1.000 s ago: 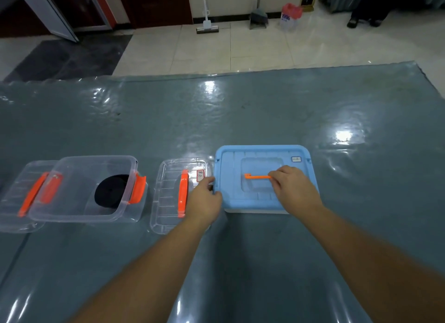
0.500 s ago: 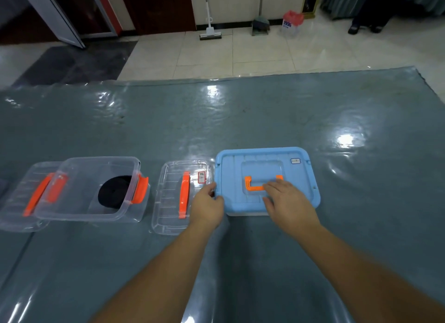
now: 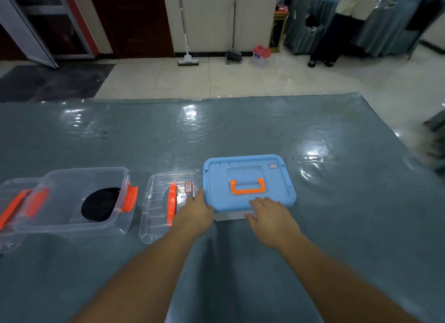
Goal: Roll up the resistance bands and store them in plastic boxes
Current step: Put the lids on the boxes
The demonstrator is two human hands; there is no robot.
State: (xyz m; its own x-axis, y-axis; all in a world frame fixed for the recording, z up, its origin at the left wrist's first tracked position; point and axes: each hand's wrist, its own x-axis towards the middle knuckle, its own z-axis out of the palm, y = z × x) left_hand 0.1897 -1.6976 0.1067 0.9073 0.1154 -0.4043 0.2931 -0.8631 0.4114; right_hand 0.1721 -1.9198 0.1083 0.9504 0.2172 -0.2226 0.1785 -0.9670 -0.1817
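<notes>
Now both bare forearms reach forward over the grey-blue table under its glossy clear plastic sheet (image 3: 240, 130), toward its near edge. The left hand (image 3: 195, 214) grasps the near left corner of the light blue rectangular plastic lid (image 3: 248, 175), fingers curled at its rim. The right hand (image 3: 271, 216) lies with fingers relaxed on the lid's near edge, thumb against the clear box (image 3: 231, 215) below; it grips nothing. The lid's orange handle (image 3: 248, 186) lies flat. That box is almost wholly hidden by lid and hands.

Left of it, a loose clear lid with an orange handle (image 3: 166, 204) lies flat, its small red-edged label illegible. Nearer the left edge, an open clear plastic box with orange latches (image 3: 79, 197) holds a rolled black resistance band (image 3: 100, 206). Another clear lid (image 3: 12, 209) is cut off by the frame. A small sticker on the blue lid's far right corner cannot be read.
</notes>
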